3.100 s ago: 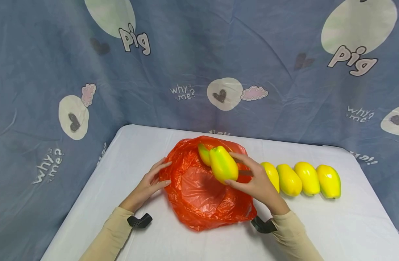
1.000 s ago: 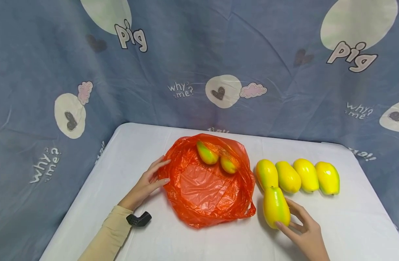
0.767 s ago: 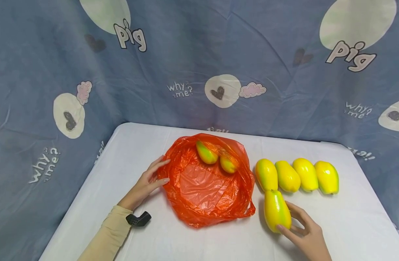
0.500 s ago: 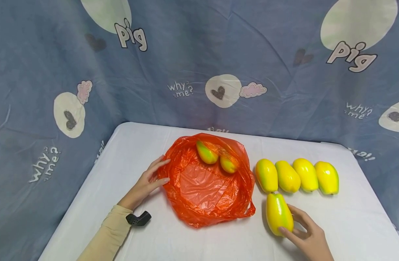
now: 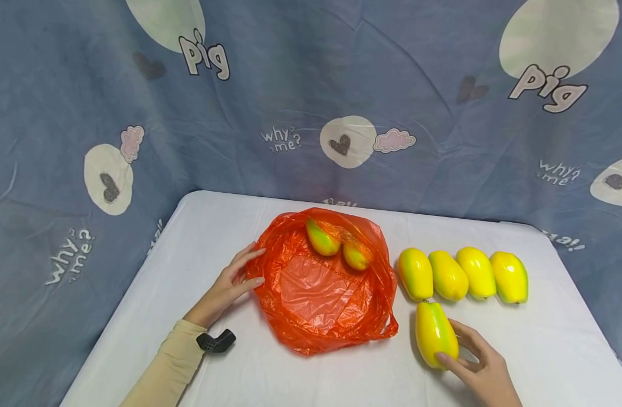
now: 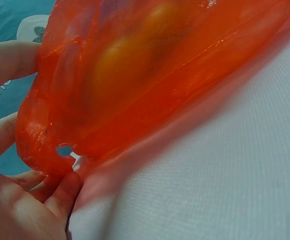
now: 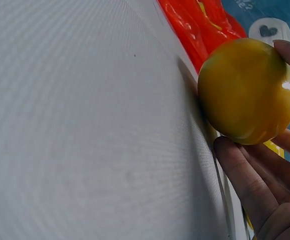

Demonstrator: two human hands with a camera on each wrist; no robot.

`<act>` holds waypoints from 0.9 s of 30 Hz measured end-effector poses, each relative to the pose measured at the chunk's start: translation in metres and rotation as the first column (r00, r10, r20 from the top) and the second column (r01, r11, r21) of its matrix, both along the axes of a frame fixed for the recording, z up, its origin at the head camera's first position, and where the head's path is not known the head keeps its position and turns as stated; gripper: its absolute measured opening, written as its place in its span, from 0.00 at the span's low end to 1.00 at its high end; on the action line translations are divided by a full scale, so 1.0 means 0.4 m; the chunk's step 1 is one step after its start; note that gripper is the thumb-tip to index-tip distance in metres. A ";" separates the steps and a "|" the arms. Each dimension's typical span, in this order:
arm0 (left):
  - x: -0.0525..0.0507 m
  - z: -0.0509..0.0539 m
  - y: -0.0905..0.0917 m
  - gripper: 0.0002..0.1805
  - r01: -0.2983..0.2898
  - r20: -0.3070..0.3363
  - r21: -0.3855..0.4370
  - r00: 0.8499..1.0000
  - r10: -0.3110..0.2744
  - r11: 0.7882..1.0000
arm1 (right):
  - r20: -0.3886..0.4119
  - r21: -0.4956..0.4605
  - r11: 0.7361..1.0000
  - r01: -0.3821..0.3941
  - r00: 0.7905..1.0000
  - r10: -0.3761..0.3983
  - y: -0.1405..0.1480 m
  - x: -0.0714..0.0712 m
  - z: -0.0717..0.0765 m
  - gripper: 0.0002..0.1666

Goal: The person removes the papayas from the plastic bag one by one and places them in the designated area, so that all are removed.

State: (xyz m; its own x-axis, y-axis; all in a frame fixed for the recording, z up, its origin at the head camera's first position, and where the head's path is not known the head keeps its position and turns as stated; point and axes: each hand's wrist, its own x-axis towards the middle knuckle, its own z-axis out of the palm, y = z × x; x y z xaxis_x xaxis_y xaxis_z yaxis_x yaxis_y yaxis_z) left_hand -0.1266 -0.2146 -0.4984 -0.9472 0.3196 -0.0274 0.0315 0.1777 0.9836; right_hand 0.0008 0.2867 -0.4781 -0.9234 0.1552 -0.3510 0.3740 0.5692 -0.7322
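Note:
A red plastic bag (image 5: 316,294) lies with its mouth open in the middle of the table. Inside it, near the far side, are two yellow-green papayas (image 5: 323,239), one partly behind the thin plastic. My left hand (image 5: 228,288) holds the bag's left rim; in the left wrist view its fingers (image 6: 10,65) are at the bag's edge. To the right of the bag, my right hand (image 5: 475,359) grips a papaya (image 5: 435,334) between thumb and fingers. In the right wrist view, this papaya (image 7: 247,92) shows its rounded end, low over the table.
Several more papayas (image 5: 449,276) lie in a row at the right, behind the held one. The table (image 5: 560,350) has a white cloth. A blue printed curtain (image 5: 443,135) hangs behind it and along the left side.
The papaya earlier held over the bag now lies in it. My right hand has gone right, gripped another papaya and drawn it slightly nearer, away from the row. The left hand stays at the rim.

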 end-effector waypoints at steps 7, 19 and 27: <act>0.000 0.002 0.000 0.35 -0.001 -0.003 0.008 1.000 0.001 1.000 | -0.002 0.002 1.000 -0.009 1.000 0.009 0.004 -0.004 0.001 0.52; -0.001 -0.001 0.001 0.35 -0.004 -0.001 0.005 1.000 0.004 1.000 | 0.022 -0.015 1.000 -0.006 1.000 0.006 0.008 -0.009 -0.002 0.52; 0.000 0.000 0.001 0.35 -0.005 0.001 0.011 1.000 0.005 1.000 | 0.012 -0.013 1.000 -0.006 1.000 0.006 0.009 -0.007 -0.006 0.51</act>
